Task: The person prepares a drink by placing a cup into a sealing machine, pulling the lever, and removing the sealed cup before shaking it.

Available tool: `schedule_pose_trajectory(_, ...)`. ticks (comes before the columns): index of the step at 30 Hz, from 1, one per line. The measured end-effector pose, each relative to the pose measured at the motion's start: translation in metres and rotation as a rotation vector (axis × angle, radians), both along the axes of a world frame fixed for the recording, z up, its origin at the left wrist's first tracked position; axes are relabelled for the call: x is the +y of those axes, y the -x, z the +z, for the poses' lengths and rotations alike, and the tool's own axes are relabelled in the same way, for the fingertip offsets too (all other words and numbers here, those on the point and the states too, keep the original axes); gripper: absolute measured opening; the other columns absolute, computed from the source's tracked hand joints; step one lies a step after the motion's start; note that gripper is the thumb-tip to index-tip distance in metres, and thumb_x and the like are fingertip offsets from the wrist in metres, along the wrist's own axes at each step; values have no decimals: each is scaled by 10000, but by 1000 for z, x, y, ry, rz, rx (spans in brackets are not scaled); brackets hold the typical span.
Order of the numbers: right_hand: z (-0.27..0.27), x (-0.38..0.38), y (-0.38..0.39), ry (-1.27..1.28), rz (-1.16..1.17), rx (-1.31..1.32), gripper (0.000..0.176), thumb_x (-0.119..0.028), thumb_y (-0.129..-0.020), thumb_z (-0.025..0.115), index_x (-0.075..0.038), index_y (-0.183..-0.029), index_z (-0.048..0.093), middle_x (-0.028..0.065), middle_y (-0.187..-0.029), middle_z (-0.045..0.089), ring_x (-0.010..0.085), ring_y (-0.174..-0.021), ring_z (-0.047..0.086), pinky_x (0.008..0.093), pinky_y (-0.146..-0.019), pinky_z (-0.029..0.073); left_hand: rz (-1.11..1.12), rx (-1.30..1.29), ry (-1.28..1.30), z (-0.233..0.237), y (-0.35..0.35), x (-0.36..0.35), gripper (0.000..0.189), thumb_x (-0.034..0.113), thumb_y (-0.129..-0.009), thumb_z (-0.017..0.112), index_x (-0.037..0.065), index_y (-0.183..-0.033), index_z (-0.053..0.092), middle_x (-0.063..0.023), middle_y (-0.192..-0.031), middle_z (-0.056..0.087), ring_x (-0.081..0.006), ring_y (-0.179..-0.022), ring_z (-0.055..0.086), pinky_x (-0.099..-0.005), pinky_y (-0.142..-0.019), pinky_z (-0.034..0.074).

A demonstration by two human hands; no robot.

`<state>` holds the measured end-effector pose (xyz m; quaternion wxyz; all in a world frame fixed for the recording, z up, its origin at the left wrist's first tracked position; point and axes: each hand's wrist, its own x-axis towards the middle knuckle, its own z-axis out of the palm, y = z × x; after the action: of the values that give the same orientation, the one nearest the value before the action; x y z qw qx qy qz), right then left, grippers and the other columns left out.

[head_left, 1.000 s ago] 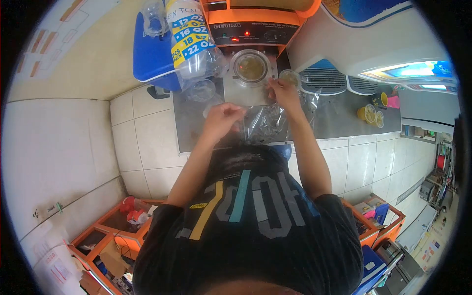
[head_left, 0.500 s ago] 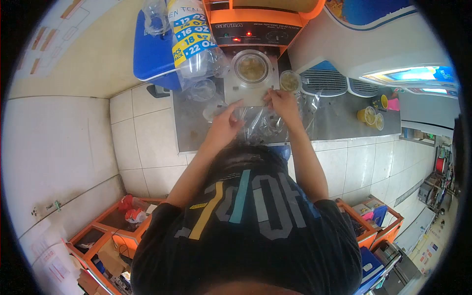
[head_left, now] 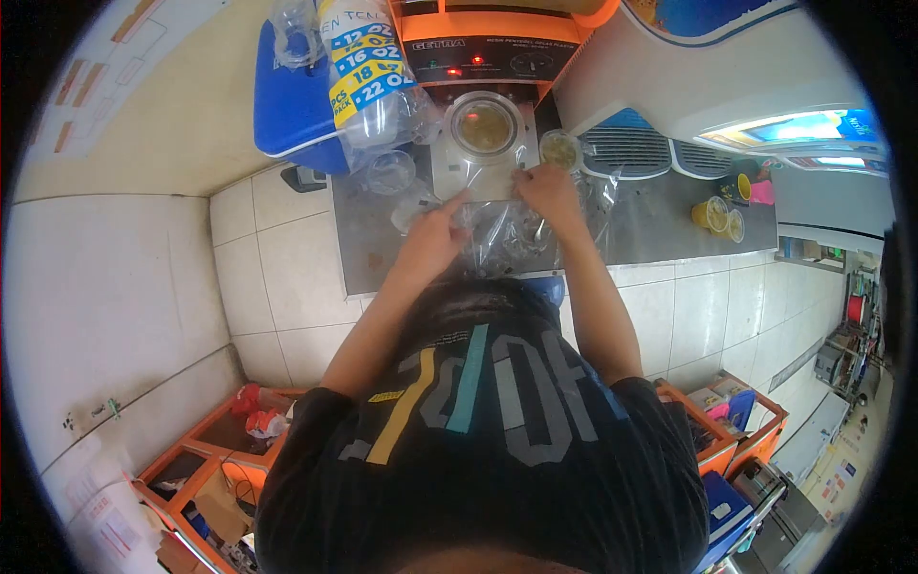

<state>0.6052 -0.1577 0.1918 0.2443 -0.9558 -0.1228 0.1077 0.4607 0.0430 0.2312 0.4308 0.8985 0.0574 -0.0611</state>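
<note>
A clear plastic cup (head_left: 485, 127) with yellowish-green contents sits in the round holder of a cup sealing machine (head_left: 483, 55). Clear plastic film (head_left: 494, 234) lies crumpled along the front of the machine's metal tray (head_left: 451, 177). My left hand (head_left: 435, 239) is at the tray's front left corner, index finger stretched out and thumb apart from it. At the front right corner, my right hand (head_left: 550, 199) has its fingertips pinched together, apparently on the film's edge. Just beyond it stands another filled cup (head_left: 559, 150).
Left of the machine are a sleeve of plastic cups (head_left: 373, 86), a blue box (head_left: 287, 115) and a clear empty cup (head_left: 390, 170). Vented grey trays (head_left: 626, 151) sit to the right. Two yellow-filled cups (head_left: 710, 215) stand near the right end of the metal counter (head_left: 660, 230).
The view has shifted slightly. Both hands stay at the tray's front edge, the left index finger now straighter. A reddish reflection shows over the cup in the holder.
</note>
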Motion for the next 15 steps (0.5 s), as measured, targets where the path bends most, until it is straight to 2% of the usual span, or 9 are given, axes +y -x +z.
schedule_pose_trajectory(2,18,1,12,18,-8,-36,415,-399,-894,676,0,-798,740,246,-823,707,430,-811,710,497,-733,575,-22,55,-66,0,0,2,624,181,-866,755,140,-1452,545,-157,-895,720,-345,-824,700,-429,-786,540)
schedule_pose_trajectory(5,30,8,23,8,-101,-85,407,-424,-899,691,-34,-800,752,222,-785,708,416,-758,715,489,-687,580,-24,-118,-429,12,4,-11,585,271,-861,753,132,-1404,587,-178,-1215,646,-364,-1126,620,-454,-910,493)
schedule_pose_trajectory(8,31,9,28,57,-104,-123,396,-423,-922,665,-57,-804,759,208,-762,710,413,-732,717,492,-660,581,-92,28,-558,49,-10,-26,582,332,-859,737,78,-1364,598,-180,-1411,498,-383,-1325,457,-495,-1048,395)
schedule_pose_trajectory(11,41,14,35,89,-114,-188,410,-428,-938,647,-61,-790,754,206,-762,715,410,-730,722,492,-655,584,-204,-295,-550,28,-19,-43,615,316,-869,713,8,-1374,547,-192,-1432,481,-363,-1368,414,-508,-1101,337)
schedule_pose_trajectory(15,37,13,38,161,-98,-236,427,-445,-949,628,-69,-786,750,212,-761,715,408,-714,723,488,-637,587,-283,-341,-620,0,-18,-56,693,294,-894,681,-35,-1451,435,-211,-1517,403,-372,-1424,360,-499,-1150,313)
